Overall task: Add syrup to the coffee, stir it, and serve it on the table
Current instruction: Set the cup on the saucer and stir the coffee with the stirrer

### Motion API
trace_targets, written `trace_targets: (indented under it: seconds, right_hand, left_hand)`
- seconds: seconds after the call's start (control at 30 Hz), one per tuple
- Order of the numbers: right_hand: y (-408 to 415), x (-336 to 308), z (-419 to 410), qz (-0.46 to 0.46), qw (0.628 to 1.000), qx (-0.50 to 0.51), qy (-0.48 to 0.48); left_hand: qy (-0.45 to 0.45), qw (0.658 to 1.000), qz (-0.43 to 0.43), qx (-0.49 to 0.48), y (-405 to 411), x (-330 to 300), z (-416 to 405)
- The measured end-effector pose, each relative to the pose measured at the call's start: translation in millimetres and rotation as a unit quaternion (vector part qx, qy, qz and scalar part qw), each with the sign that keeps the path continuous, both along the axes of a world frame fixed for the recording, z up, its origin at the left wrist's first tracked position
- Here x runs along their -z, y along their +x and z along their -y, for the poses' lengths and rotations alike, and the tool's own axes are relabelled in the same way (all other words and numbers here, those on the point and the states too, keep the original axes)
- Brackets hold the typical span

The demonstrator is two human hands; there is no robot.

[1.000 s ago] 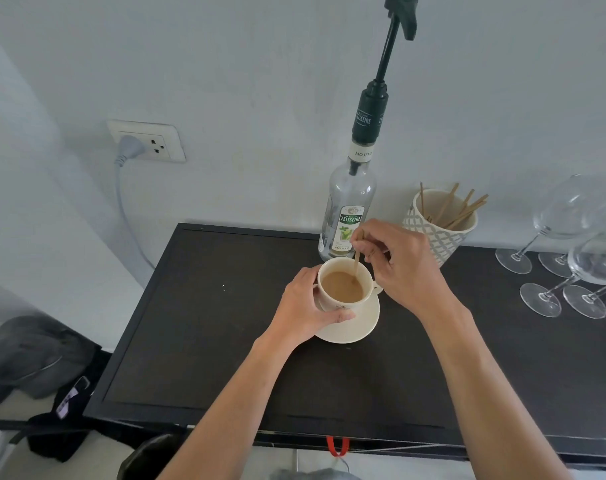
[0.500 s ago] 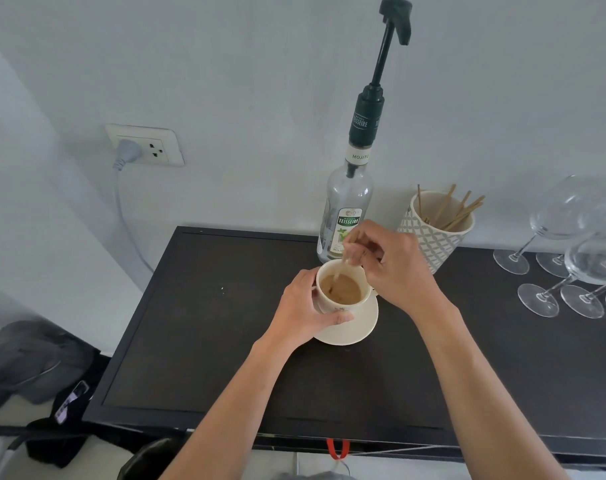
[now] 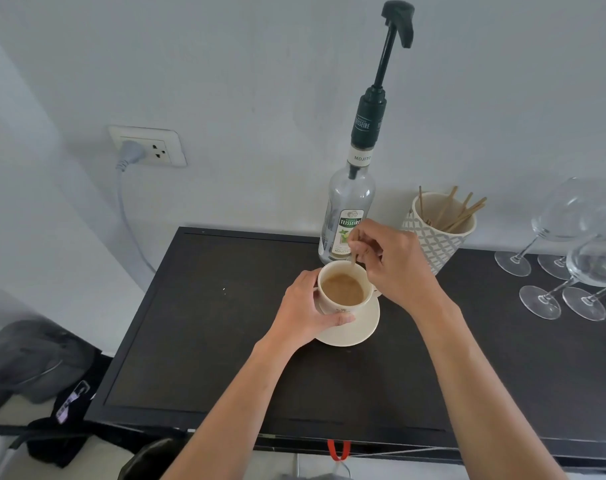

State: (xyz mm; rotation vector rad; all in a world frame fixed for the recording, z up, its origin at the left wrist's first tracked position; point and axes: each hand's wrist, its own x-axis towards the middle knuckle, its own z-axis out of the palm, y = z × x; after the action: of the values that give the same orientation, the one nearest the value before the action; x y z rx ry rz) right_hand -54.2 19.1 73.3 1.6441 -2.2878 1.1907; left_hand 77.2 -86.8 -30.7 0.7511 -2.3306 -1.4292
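Note:
A cream cup [image 3: 339,308] of milky coffee [image 3: 342,289] stands on a cream saucer [image 3: 362,327] on the black table [image 3: 208,341]. My left hand [image 3: 303,311] wraps around the cup's left side. My right hand [image 3: 393,263] hovers over the cup's far right rim, pinching a thin wooden stir stick [image 3: 353,259] whose lower end dips into the coffee. Right behind the cup is the clear syrup bottle [image 3: 348,216] with a tall dark pump [image 3: 391,46].
A patterned white pot [image 3: 433,237] holding several wooden sticks stands right of the bottle. Several wine glasses [image 3: 578,268] crowd the table's right end. A wall socket with a grey plug [image 3: 145,147] is at the left. Dark bags [image 3: 35,368] lie on the floor left.
My right hand has moved the stir stick around inside the cup, from the left side back to the far rim. My left hand stays on the cup.

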Motion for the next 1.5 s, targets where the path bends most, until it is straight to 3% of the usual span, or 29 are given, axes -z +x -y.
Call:
trace_targets:
  seconds: [0.2,0.37,0.53,0.73,0.9,1.07,1.23,1.4,1.5]
  right_hand:
    - [5,2,-1,0.068,0.997,-0.021,0.025]
    - [-2,5,-3,0.001,1.000,0.004,0.012]
    - [5,7,0,0.084,0.996,-0.023,0.016]
    - [-1,10,-2,0.004,1.000,-0.007,0.007]
    - [10,14,3,0.100,0.995,-0.008,0.002]
    - [2,13,1,0.026,0.999,0.018,-0.018]
    - [9,13,4,0.079,0.997,0.003,-0.009]
    - [1,12,1,0.019,0.999,0.028,-0.022]
    - [4,11,-1,0.050,0.999,0.002,-0.005]
  left_hand:
    - [0.002,1.000,0.003,0.002,0,-2,0]
    - [0.007,1.000,-0.001,-0.001,0,-1,0]
    - [0.010,1.000,0.001,0.002,1,-1,0]
    - [0.008,1.000,-0.002,-0.001,1,-1,0]
    - [0.005,1.000,-0.005,0.003,1,-1,0]
    - [0.001,1.000,-0.001,0.001,0,0,0]
    - [0.003,1.000,-0.004,0.005,1,-1,0]
    - [-0.004,1.000,0.000,0.003,0,-1,0]
    - [0.003,1.000,-0.007,0.002,0,0,0]
